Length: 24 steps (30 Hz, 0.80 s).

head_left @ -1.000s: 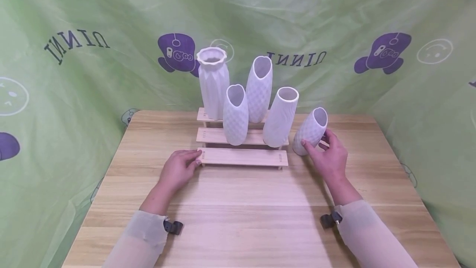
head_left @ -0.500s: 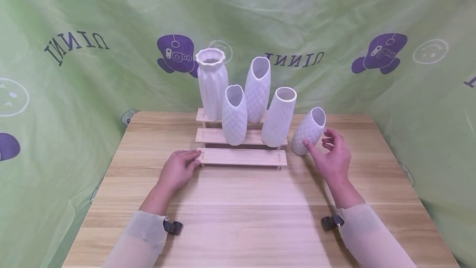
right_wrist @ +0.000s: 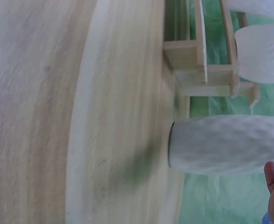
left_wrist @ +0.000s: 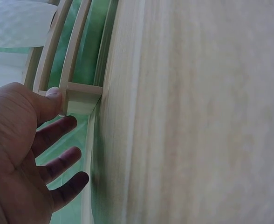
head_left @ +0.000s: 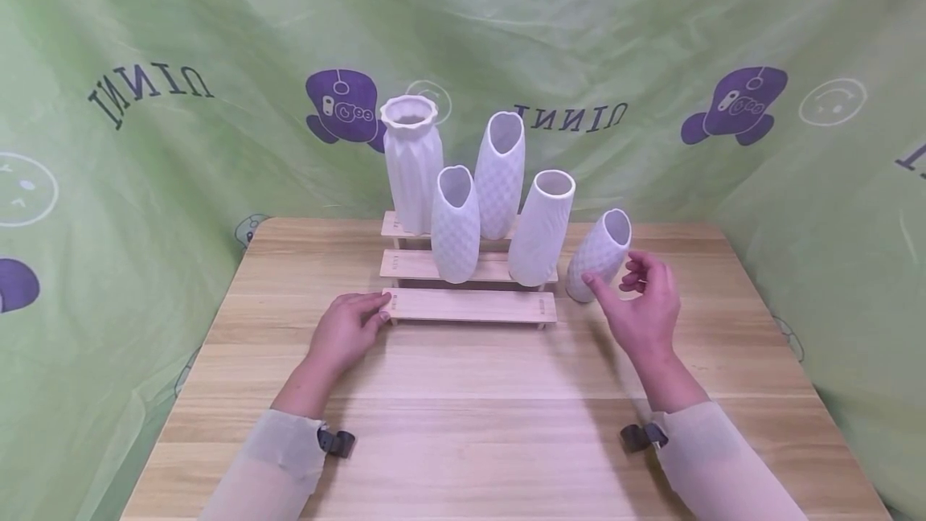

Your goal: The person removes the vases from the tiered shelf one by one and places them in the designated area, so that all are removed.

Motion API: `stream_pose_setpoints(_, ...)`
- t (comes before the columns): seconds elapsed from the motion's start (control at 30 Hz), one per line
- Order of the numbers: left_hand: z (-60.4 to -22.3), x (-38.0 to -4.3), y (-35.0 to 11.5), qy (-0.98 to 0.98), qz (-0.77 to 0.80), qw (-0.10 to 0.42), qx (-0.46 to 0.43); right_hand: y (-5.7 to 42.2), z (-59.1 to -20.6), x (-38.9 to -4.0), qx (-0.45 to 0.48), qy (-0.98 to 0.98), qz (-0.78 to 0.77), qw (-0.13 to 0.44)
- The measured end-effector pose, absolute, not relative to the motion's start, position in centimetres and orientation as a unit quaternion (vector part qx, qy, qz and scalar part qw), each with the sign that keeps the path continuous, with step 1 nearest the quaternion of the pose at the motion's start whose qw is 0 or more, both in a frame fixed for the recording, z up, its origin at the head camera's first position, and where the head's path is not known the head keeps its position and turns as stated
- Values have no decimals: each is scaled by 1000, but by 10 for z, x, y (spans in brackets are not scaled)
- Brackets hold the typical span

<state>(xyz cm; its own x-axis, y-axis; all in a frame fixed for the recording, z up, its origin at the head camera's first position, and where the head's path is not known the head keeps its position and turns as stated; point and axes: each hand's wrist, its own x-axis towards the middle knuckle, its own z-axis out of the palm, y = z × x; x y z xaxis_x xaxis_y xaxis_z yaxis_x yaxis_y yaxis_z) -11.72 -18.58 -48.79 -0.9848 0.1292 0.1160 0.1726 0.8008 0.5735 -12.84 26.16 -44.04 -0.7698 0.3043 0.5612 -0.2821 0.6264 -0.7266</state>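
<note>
In the head view my left hand point(head_left: 350, 334) pinches the left end of the lowest board point(head_left: 470, 305) of a wooden step stand. The left wrist view shows the thumb point(left_wrist: 53, 99) against that board's end, with the other visible fingers spread below. My right hand point(head_left: 644, 304) is half curled beside a white, diamond-textured vase point(head_left: 599, 260). Its thumb overlaps the vase's lower right side, and its other fingers stand off to the right. This vase stands on the table right of the stand, its base on the wood in the right wrist view.
The middle step holds a slant-mouthed vase point(head_left: 456, 231) and a round-mouthed vase point(head_left: 542, 231). On the top step are a ruffled-rim vase point(head_left: 415, 171) and another slant-mouthed vase point(head_left: 501, 179). A green printed cloth point(head_left: 239, 159) hangs behind the wooden table point(head_left: 463, 424).
My right hand's fingers have come away from the vase's right side, while the thumb stays near its front. My left hand keeps its place at the stand.
</note>
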Motion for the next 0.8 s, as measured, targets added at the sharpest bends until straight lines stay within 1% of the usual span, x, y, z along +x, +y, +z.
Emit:
stream_pose_setpoints(0.37, -488, -118, -186, -949, -302, 35, -81, 243, -429, -126, 56, -809, 460, 362)
stream_pose_setpoints(0.8, -489, -117, -187, -949, -303, 35, -81, 213, -418, -131, 108, -799, 485, 338)
